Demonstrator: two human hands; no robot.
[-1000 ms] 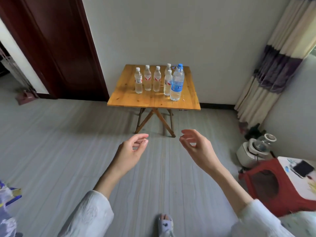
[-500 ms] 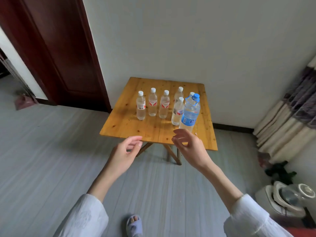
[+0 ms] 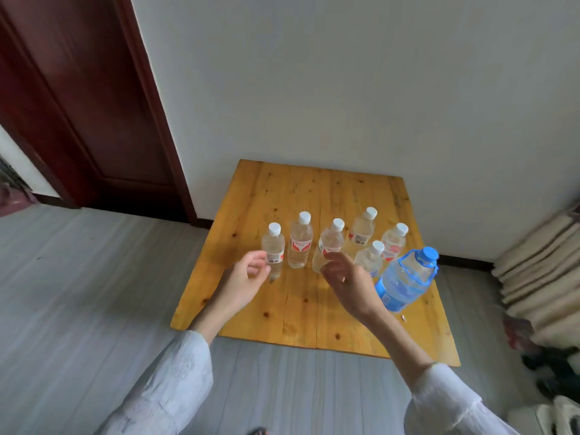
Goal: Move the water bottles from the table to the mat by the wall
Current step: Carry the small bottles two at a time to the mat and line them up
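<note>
Several small clear water bottles with white caps stand on a wooden table (image 3: 248, 196), and a large bottle with a blue cap (image 3: 405, 281) stands at their right. My left hand (image 3: 244, 281) hovers over the table with its fingers loosely curled, right beside the leftmost small bottle (image 3: 273, 246); whether it touches is unclear. My right hand (image 3: 348, 284) reaches in front of the third small bottle (image 3: 329, 243), fingers loosely curved and holding nothing. No mat is in view.
The table stands against a white wall (image 3: 345, 73). A dark red door (image 3: 78, 98) is at the left. Folded striped curtain cloth (image 3: 539, 265) lies at the right, with dark items on the grey floor (image 3: 78, 293) below it.
I have come closer to the table. Both hands have moved forward from the table's front edge to just in front of the small bottles.
</note>
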